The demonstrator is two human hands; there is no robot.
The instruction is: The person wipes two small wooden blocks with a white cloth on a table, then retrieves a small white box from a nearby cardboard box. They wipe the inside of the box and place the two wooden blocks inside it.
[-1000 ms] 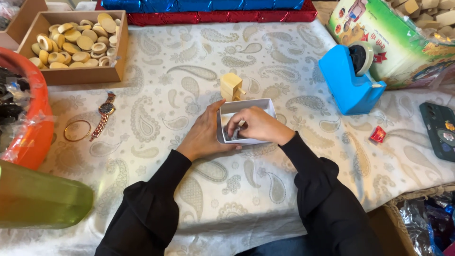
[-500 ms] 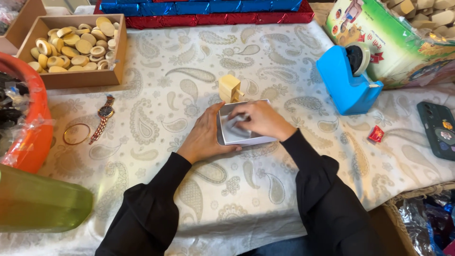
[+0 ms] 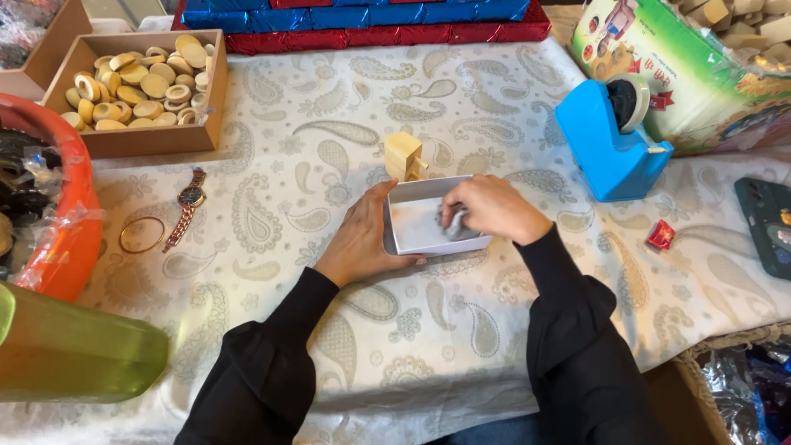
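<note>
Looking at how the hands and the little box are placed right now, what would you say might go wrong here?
The wooden piece stands right behind the white box; a push from the right hand inside the box could slide it back and topple the piece. Only the left hand steadies the box, from one side, so it may twist. The wristwatch and ring lie near the left sleeve and might get swept.

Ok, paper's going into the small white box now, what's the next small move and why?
Probably press the grey paper flat onto the floor of the white box: the right hand has it bunched inside, the left hand steadies the box's side, and the wooden piece waits just behind.
</note>
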